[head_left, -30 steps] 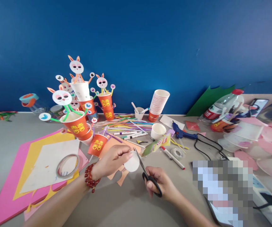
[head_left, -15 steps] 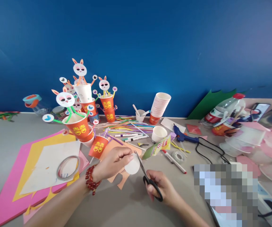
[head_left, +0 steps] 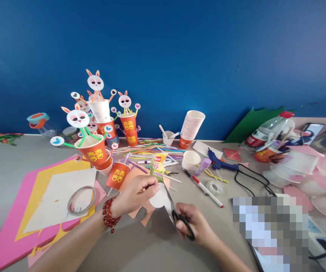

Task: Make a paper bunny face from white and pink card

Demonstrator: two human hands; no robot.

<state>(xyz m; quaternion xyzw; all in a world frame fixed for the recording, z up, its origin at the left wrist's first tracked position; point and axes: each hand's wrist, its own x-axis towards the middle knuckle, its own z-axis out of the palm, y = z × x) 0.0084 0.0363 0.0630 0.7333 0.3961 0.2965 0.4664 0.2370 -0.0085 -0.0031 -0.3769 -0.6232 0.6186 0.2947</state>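
Observation:
My left hand (head_left: 139,194) pinches a white paper disc (head_left: 157,199) between thumb and fingers; a red bead bracelet circles that wrist. Behind the disc's top edge stands a printed card piece (head_left: 159,168) in yellow, green and red, with lettering on it; whether it joins the disc I cannot tell. My right hand (head_left: 192,221) has its fingers through the black handles of a pair of scissors (head_left: 177,215). The blades are apart at the right edge of the disc, with a pale strip beside them. Cut orange paper (head_left: 147,213) lies beneath.
Rabbit-faced paper cups (head_left: 93,149) stand at the back left, near a stack of cups (head_left: 191,128). Coloured sheets (head_left: 13,215) and a tape roll (head_left: 80,200) lie left. On the right are a blue glue gun (head_left: 219,163), markers (head_left: 208,192) and a bottle (head_left: 267,130).
The printed card piece has swung left from its slanted position on the right and now stands more upright, uncovering a purple-capped glue stick. The scissor blades have spread wider; the hands have barely moved.

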